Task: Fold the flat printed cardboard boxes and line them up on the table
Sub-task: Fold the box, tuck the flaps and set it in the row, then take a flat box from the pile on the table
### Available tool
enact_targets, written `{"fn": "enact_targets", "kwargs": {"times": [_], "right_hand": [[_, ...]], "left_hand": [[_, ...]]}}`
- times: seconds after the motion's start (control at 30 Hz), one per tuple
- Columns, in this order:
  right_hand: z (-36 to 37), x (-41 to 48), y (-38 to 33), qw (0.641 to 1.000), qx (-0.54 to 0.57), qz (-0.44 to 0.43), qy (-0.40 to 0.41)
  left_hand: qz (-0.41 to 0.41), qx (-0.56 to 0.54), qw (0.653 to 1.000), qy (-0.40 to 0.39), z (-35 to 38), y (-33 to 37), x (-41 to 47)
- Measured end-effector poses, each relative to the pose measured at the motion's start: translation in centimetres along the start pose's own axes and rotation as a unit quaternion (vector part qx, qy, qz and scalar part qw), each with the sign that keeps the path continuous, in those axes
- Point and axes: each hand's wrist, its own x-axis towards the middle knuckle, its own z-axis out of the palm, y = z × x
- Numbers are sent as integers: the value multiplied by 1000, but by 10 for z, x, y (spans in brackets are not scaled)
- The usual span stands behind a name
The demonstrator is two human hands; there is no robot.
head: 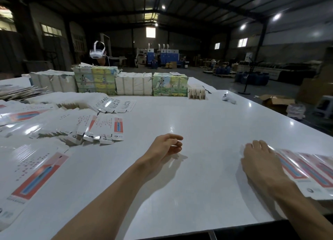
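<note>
Head view: bundled stacks point(133, 84), controller point(228, 98) beyond flat boxes point(100, 128)

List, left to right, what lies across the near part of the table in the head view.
flat printed box → left hand → right hand → row of boxes

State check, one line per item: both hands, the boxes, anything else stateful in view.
Left hand: fingers loosely curled, holding nothing, over the table.
Right hand: fingers straight, resting on the near end of the box row.
Box row: lined up side by side, right.
Flat boxes: unfolded, fanned in overlapping piles, left.
Controller: lying on table, untouched.
Floor carton: flaps open.
</note>
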Motion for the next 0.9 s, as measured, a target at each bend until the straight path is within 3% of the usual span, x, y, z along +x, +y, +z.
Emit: {"fn": "enact_targets", "kwargs": {"times": [0.17, 0.3, 0.4, 0.57, 0.67, 0.73, 0.8, 0.9], "right_hand": [[-33, 20, -69, 979, 175, -92, 56], [-44, 38, -146, 951, 245, -172, 81], [-33, 40, -185, 919, 344, -179, 68], [-13, 38, -194, 887, 415, -195, 51], [-9, 41, -191, 883, 431, -184, 43], [-9, 41, -192, 879, 439, -184, 26], [-9, 42, -193, 876, 443, -189, 21], [-8, 44, -195, 871, 447, -203, 19]], "left_hand": [[39, 11, 999, 26, -1, -2, 4], [86, 73, 985, 129, -4, -4, 4], [110, 146, 959, 215, -14, 0, 5], [68, 256, 919, 294, -36, 10, 5], [3, 308, 909, 282, -65, 22, -1], [-42, 436, 866, 243, -93, 33, -12], [-101, 552, 796, 226, -125, 42, -32], [-190, 637, 698, 266, -170, 52, -70]]}}
